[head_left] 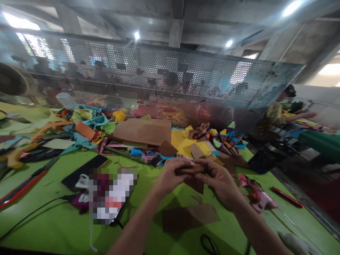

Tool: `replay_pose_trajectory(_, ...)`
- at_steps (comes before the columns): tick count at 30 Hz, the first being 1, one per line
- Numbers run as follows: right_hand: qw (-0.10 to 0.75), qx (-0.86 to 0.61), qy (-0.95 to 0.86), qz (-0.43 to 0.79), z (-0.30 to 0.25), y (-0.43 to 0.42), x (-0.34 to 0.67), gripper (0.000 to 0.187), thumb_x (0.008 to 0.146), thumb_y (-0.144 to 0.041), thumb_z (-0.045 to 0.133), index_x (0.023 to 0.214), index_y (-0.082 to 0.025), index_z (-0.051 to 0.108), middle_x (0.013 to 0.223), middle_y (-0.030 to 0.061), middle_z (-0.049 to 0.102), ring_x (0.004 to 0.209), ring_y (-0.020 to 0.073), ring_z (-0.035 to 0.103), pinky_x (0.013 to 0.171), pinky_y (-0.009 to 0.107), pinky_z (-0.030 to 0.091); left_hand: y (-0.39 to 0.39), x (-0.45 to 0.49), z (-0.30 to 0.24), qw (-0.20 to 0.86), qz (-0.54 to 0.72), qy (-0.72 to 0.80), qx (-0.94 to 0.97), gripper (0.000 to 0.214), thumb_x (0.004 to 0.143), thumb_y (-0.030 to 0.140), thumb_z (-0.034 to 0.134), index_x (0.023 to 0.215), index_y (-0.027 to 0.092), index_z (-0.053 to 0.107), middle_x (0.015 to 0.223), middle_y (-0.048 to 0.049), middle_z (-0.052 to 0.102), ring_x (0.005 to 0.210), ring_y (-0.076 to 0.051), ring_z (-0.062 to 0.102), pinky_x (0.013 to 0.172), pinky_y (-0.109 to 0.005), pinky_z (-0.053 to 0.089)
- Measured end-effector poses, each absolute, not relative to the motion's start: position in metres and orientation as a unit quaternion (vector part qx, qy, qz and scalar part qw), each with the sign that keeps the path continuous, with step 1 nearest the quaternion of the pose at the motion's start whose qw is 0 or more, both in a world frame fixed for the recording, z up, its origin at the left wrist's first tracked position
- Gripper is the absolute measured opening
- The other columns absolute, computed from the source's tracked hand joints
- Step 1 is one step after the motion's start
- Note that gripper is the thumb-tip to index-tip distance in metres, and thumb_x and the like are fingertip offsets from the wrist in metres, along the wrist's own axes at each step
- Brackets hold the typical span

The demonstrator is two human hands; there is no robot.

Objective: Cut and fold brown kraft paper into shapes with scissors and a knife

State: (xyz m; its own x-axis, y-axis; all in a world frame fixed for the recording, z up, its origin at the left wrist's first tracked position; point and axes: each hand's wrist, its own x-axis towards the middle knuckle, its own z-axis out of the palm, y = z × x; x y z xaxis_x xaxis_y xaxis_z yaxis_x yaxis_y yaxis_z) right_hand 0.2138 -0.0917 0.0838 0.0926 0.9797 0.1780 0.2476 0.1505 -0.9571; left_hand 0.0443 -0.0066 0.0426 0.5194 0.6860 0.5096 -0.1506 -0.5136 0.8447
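Observation:
My left hand [172,175] and my right hand [217,179] meet above the green table [53,226], both pinched on one small piece of brown paper [193,170] held between them. Its lower corner hangs down below my fingers. A flat sheet of brown paper [190,216] lies on the table right under my hands. Both forearms reach in from the bottom edge.
A pink glue gun [259,196] lies right of my right hand, a red pen [287,197] beyond it. A black phone [85,171] and a red-handled tool [23,187] lie left. Coloured paper scraps [87,129] and brown sheets [145,131] pile up behind. A person [278,113] sits at far right.

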Motion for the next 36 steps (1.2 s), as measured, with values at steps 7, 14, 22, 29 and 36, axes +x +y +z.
replay_pose_trajectory(7,0.445,-0.619,-0.629,0.149,0.079,-0.087,0.220,0.027,0.076,-0.033,0.072,0.102,-0.023,0.073,0.091,0.0050,0.069,0.085,0.0231,0.063,0.078,0.034,0.050,-0.006,0.052,0.028,0.519,0.458,0.258,0.674,0.018,0.067,0.013,0.070,0.078,0.025,0.079,0.080,-0.0051,0.076,0.080,-0.026,0.066,0.081,-0.037,0.047)
replay_pose_trajectory(14,0.489,-0.626,-0.547,0.266,0.071,-0.080,0.223,0.022,0.077,-0.041,0.070,0.075,-0.019,0.069,0.067,0.0001,0.063,0.066,0.0179,0.057,0.062,0.029,0.046,-0.007,0.050,0.035,0.644,0.444,0.281,0.556,0.026,0.064,0.024,0.079,0.089,0.019,0.075,0.088,-0.0052,0.075,0.083,-0.022,0.066,0.077,-0.030,0.049)
replay_pose_trajectory(22,0.561,-0.600,-0.461,0.336,0.060,-0.068,0.227,0.031,0.068,-0.048,0.077,0.070,-0.019,0.069,0.067,0.0007,0.065,0.064,0.0156,0.056,0.061,0.027,0.045,-0.002,0.052,0.028,0.724,0.420,0.274,0.474,0.044,0.061,0.046,0.083,0.090,0.014,0.075,0.091,-0.0084,0.075,0.084,-0.022,0.065,0.080,-0.031,0.048)
replay_pose_trajectory(29,0.570,-0.598,-0.454,0.334,0.058,-0.066,0.225,0.031,0.063,-0.047,0.081,0.068,-0.019,0.069,0.065,-0.0002,0.065,0.061,0.0148,0.056,0.060,0.027,0.045,0.001,0.054,0.024,0.740,0.423,0.244,0.463,0.043,0.059,0.043,0.085,0.088,0.013,0.076,0.082,-0.0074,0.075,0.076,-0.019,0.065,0.077,-0.030,0.048)
replay_pose_trajectory(36,0.577,-0.603,-0.441,0.331,0.056,-0.064,0.226,0.031,0.059,-0.041,0.084,0.072,-0.018,0.070,0.068,0.0006,0.067,0.066,0.0165,0.059,0.065,0.029,0.047,0.000,0.053,0.028,0.717,0.449,0.235,0.479,0.029,0.063,0.034,0.083,0.083,0.014,0.076,0.081,-0.0059,0.075,0.077,-0.018,0.065,0.080,-0.030,0.047)
